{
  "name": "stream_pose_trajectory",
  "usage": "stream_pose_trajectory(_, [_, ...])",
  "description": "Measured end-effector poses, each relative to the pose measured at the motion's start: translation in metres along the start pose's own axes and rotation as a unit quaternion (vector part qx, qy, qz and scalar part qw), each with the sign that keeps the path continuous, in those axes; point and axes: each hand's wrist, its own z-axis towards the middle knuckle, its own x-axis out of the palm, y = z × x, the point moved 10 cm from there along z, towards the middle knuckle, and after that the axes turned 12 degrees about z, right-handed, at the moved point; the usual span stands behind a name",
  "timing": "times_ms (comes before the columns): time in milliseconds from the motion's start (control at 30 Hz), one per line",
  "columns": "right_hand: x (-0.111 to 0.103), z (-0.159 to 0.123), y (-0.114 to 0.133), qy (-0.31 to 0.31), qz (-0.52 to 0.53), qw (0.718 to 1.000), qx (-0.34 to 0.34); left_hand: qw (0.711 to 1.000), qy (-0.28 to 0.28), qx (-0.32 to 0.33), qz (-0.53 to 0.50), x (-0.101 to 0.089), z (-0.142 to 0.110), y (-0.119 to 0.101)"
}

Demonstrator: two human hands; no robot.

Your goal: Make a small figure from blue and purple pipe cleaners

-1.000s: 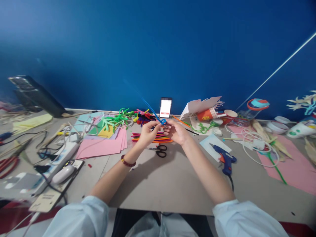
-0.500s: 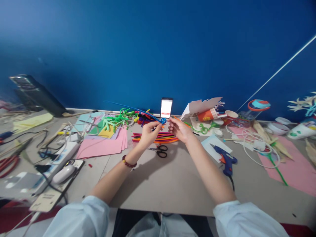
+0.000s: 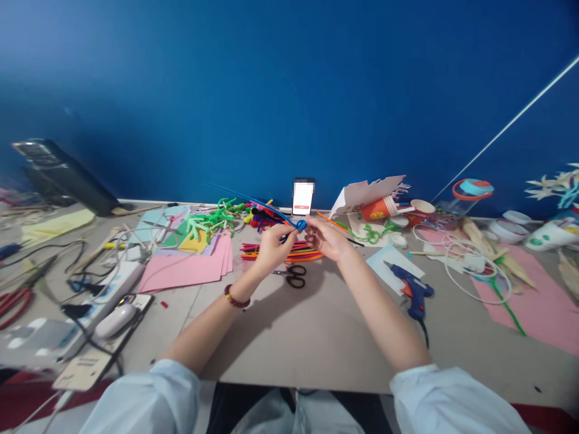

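Note:
A blue pipe cleaner (image 3: pixel 271 207) is pinched between the thumb and forefinger of my left hand (image 3: pixel 274 246). Its long tail slants up to the left, and its other end is wound into a small coil (image 3: pixel 301 225). My right hand (image 3: pixel 329 237) has its fingertips closed at the right edge of that coil. Below the hands lies a bundle of red, purple and orange pipe cleaners (image 3: pixel 305 250). Black-handled scissors (image 3: pixel 295 277) rest just in front of the bundle. Behind the coil a phone (image 3: pixel 303 198) with a lit screen leans against the blue wall.
Green pipe cleaners (image 3: pixel 208 223) and pink paper (image 3: pixel 183 268) lie at left, near a power strip (image 3: pixel 108 295) with cables. A blue glue gun (image 3: pixel 414 289) sits right on pale paper. Orange paper cups (image 3: pixel 379 209) lie behind. A dark bottle (image 3: pixel 67 175) tilts far left.
My right hand has come in to the blue coil, closing the small gap between them. The pipe cleaner's long tail has swung slightly to the right.

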Motion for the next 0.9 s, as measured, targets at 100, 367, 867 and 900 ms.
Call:
stream_pose_trajectory(100, [-0.005,-0.001,0.003,-0.007,-0.021,1.0,0.003,0.993,0.014,0.096,0.059,-0.001,0.001,-0.016])
stream_pose_trajectory(367, [-0.001,-0.005,0.003,0.033,-0.035,0.998,0.032,0.972,0.037,0.186,0.136,0.0,0.004,-0.024])
stream_pose_trajectory(867, [-0.001,-0.007,0.022,0.027,-0.141,0.989,-0.039,0.936,-0.001,0.253,0.244,-0.004,-0.001,-0.032])
stream_pose_trajectory(900, [-0.002,-0.008,0.027,0.022,-0.154,0.986,-0.054,0.929,-0.006,0.259,0.264,-0.003,-0.002,-0.032])
